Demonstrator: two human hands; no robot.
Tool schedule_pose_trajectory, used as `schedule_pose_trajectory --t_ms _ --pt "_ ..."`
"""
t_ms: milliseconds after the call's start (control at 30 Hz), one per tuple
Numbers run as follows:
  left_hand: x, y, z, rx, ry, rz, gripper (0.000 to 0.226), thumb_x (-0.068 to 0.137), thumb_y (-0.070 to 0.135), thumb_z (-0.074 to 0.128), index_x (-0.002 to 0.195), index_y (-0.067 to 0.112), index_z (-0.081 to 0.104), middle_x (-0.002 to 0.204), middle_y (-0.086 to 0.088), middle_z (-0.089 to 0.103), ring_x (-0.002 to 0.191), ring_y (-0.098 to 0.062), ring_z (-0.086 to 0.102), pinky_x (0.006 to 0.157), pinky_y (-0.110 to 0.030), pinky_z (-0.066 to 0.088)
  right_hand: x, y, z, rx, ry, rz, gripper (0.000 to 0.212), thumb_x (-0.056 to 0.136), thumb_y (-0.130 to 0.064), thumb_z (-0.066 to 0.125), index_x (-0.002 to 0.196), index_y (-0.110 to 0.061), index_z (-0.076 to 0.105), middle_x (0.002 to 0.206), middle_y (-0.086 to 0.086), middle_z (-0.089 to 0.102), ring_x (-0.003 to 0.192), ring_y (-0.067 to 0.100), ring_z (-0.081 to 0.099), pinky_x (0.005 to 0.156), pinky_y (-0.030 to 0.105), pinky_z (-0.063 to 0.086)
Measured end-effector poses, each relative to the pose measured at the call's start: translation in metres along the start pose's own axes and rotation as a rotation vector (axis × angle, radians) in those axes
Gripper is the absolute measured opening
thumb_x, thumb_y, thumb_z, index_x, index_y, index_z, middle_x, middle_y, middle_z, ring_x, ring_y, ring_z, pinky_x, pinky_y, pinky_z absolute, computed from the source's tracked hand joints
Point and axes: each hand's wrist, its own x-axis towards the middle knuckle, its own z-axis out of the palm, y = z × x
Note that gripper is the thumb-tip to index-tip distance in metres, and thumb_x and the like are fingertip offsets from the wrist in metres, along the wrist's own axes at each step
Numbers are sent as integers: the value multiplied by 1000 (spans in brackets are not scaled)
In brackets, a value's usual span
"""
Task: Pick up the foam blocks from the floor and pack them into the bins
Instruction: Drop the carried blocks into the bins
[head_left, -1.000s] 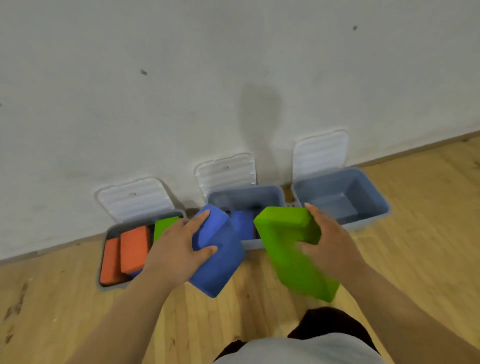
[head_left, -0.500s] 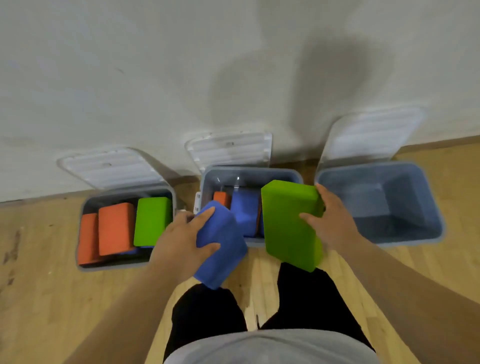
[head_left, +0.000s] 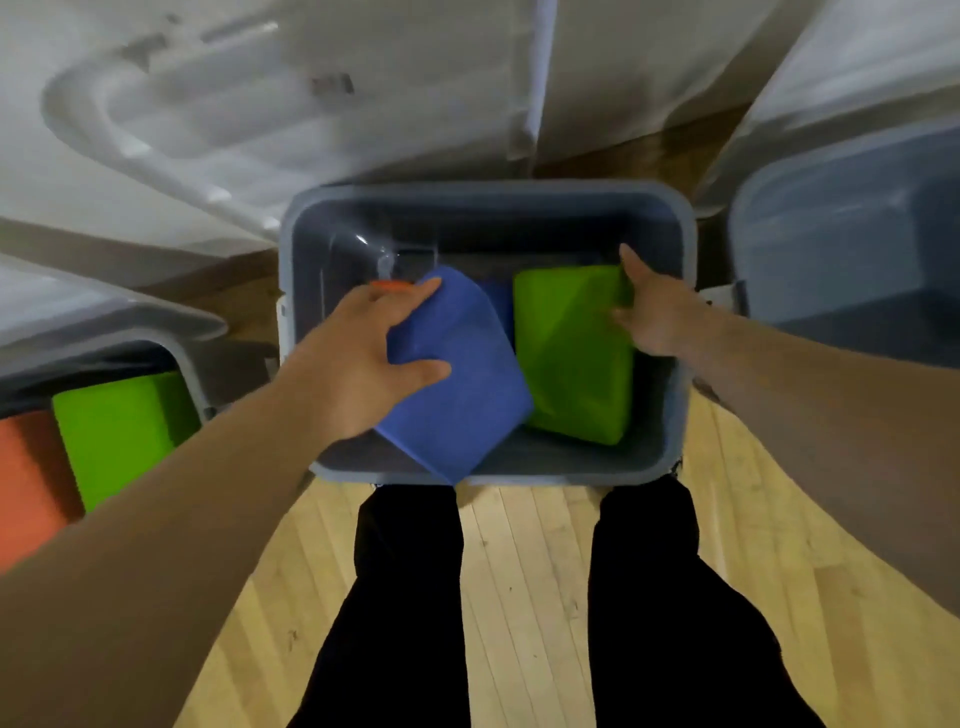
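- Wood floor (head_left: 524, 561), pale strips running away from you, carries the middle bin (head_left: 488, 189); your black trouser legs (head_left: 410, 597) stand just before it.
- Behind the bin a white wall (head_left: 623, 62) meets the floor; an open lid (head_left: 234, 119) leans there, blurred.
- Your left hand (head_left: 358, 358) grips the blue block (head_left: 462, 395), tilted, its lower corner over the bin's near rim.
- Your right hand (head_left: 652, 312) holds the green block (head_left: 571, 358) inside the bin, against its right side.
- Left of the bin, another bin (head_left: 192, 358) holds a second green block (head_left: 119, 431) and an orange block (head_left: 26, 483).
- Right of it stands a third bin (head_left: 831, 260).
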Motion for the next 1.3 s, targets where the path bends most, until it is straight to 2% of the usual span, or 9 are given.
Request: schedule_pose_trajectory --t_ms 67,200,300,500,633,800,967,1200,1300 --pt "25 -17 16 -28 -37 14 81 90 44 74 157 46 28 157 7 33 143 -15 35 111 -25 25 16 4 26 -40 -20 44 106 94 -34 69 161 -36 -13 169 8 12 148 38 31 118 50 33" --pt "47 -32 29 -139 -143 24 78 88 39 77 154 46 35 152 7 41 137 -15 45 115 -30 33 -13 -9 77 252 -233 -78 132 77 -33 88 156 -48 -15 160 -6 32 141 22 42 111 33 37" --pt "53 -26 30 -237 -234 13 77 90 31 77 153 48 36 148 16 42 127 -8 47 106 -25 39 -39 -17 96 363 -375 -150 127 81 -29 87 152 -59 -13 162 -14 31 148 14 35 116 39 40" --pt "73 -12 44 -302 -230 23 73 92 30 75 155 39 38 150 11 46 125 -2 48 94 -2 36 -47 -18 85 356 -293 -112 107 91 -38 75 150 -65 -9 136 -20 48 127 16 55 106 43 50" --pt "96 -9 79 -376 -152 -98 97 86 34 81 160 45 17 160 1 34 141 -18 40 117 -35 37 -36 -1 69 349 -121 -2 105 93 -41 71 150 -61 -15 141 -10 51 120 21 58 108 47 46" --pt "109 15 148 -360 -257 -112 118 90 21 78 156 47 -17 169 -5 10 136 -28 47 92 -27 46 -22 22 83 53 126 62 105 97 -35 67 156 -46 -20 123 7 63 83 18 57 81 36 51" --pt "158 25 187 -227 -222 5 114 93 18 73 158 43 -17 171 -8 -3 154 -29 19 106 -34 41 10 45 102 -107 127 74 97 102 -28 57 156 -46 -21 124 10 51 72 13 51 66 34 45" --pt "139 4 197 -220 -259 35 109 91 28 76 160 43 -6 167 -9 19 147 -26 31 114 -27 28 11 53 110 -197 11 157 95 102 -31 57 156 -47 -19 159 19 21 104 27 55 84 41 49" --pt "81 -11 177 -270 -246 -56 105 90 34 77 162 41 1 166 -7 20 148 -22 29 112 -25 25 -19 28 102 -272 -17 193 94 98 -47 60 159 -45 -12 169 12 -6 151 42 18 115 51 34"
